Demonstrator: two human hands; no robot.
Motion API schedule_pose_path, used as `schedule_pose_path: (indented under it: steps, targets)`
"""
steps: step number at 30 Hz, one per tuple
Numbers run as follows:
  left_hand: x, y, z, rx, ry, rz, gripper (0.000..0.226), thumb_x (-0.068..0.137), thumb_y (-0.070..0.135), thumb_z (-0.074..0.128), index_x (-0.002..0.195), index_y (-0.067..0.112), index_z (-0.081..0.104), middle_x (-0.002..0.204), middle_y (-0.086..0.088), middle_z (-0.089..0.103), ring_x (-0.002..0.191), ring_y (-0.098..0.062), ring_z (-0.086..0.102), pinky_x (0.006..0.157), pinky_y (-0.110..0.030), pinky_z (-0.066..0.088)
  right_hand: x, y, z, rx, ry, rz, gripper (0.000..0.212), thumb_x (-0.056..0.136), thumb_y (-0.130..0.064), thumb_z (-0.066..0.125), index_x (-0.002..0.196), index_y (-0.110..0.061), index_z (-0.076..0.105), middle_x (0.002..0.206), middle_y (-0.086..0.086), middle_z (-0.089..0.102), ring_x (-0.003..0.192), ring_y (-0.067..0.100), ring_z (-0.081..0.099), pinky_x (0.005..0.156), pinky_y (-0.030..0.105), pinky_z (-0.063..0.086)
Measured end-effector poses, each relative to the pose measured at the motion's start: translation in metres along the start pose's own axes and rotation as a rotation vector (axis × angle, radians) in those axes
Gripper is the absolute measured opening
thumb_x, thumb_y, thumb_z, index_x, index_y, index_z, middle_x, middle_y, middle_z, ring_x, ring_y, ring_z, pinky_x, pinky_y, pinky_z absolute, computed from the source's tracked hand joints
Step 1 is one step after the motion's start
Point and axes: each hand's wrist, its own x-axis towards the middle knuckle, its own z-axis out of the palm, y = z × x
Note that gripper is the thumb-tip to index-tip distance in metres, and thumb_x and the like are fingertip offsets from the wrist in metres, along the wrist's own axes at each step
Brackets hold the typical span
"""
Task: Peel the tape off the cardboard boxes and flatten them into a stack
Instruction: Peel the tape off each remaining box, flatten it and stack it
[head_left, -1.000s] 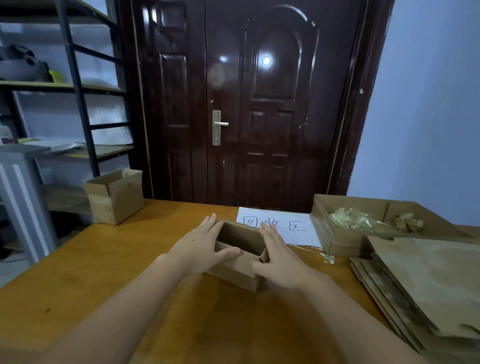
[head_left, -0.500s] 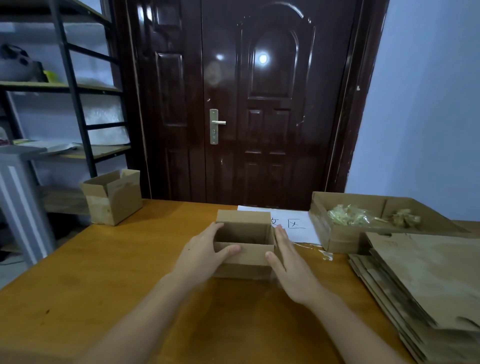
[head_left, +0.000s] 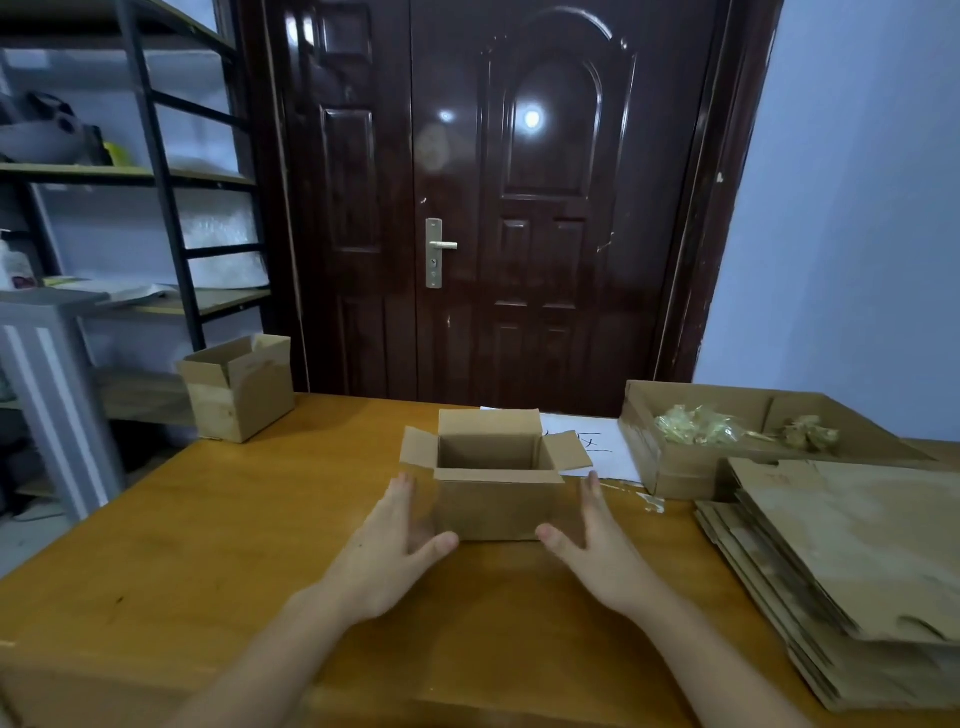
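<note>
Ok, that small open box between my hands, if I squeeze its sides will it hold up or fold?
The small open box probably folds easily: it looks empty, with thin walls and all four flaps splayed open. Likely very light, so it may slide on the smooth wooden table before collapsing.

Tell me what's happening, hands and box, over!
Left hand and right hand open, flanking the small brown cardboard box. Box upright on table, flaps open, not flattened. Nothing in the way.

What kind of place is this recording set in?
Probably a storeroom or small packing room: a metal shelving rack beside a dark door, and a wooden table bearing a stack of flattened cardboard.
</note>
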Motion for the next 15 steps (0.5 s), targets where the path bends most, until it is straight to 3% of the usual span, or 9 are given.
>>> schedule_pose_path:
  steps: [2,5,7,9,12,15]
  targets:
    - [-0.001,0.007,0.009,0.075,-0.042,0.038,0.108,0.083,0.086,0.033,0.163,0.029,-0.012,0.172,0.006,-0.005,0.158,-0.013,0.002,0.125,-0.035,0.013,0.001,-0.005,0.008,-0.057,-0.071,-0.030,0.097,0.090,-0.071,0.055,0.161,-0.040,-0.004,0.166,-0.014,-0.024,0.152,0.014,0.023,0.122,0.038,0.028]
    - [0.002,0.014,0.017,0.089,-0.049,0.057,0.100,0.095,0.073,0.042,0.163,0.026,-0.015,0.173,0.003,-0.002,0.158,-0.015,0.003,0.126,-0.034,0.011,0.006,-0.012,0.014,-0.071,-0.073,-0.053,0.097,0.095,-0.046,0.067,0.163,-0.034,-0.001,0.167,-0.016,-0.017,0.145,0.009,0.038,0.115,0.022,0.033]
    - [0.004,0.015,0.017,0.140,-0.014,0.051,0.103,0.096,0.062,0.058,0.163,0.024,-0.009,0.171,-0.001,0.013,0.155,-0.019,0.020,0.126,-0.037,0.023,0.009,-0.016,0.013,-0.065,-0.007,-0.064,0.098,0.094,-0.035,0.071,0.163,-0.032,0.002,0.169,-0.017,-0.007,0.148,0.009,0.032,0.115,0.022,0.032]
    - [0.008,0.016,0.016,0.164,0.073,0.091,0.098,0.094,0.051,0.067,0.162,0.024,0.002,0.159,0.001,0.034,0.141,-0.015,0.042,0.116,-0.035,0.040,0.008,-0.019,0.009,-0.055,0.082,-0.103,0.095,0.093,-0.025,0.073,0.163,-0.032,0.008,0.170,-0.014,0.008,0.152,0.010,0.024,0.121,0.029,0.027]
    - [0.012,0.018,0.010,0.017,0.158,0.166,0.069,0.100,0.051,0.057,0.154,0.032,0.018,0.143,0.013,0.044,0.114,-0.003,0.055,0.095,-0.026,0.050,0.006,-0.021,0.000,-0.001,0.168,-0.148,0.088,0.094,-0.017,0.072,0.161,-0.034,0.018,0.162,-0.015,0.031,0.149,0.008,0.030,0.120,0.031,0.032]
    - [0.013,0.023,0.008,-0.074,0.164,0.185,0.066,0.100,0.067,0.039,0.156,0.040,0.017,0.140,0.029,0.034,0.109,0.010,0.048,0.096,-0.020,0.045,0.000,-0.027,-0.009,0.097,0.231,-0.166,0.071,0.100,-0.025,0.064,0.158,-0.037,0.026,0.146,-0.024,0.044,0.138,0.001,0.042,0.108,0.022,0.039]
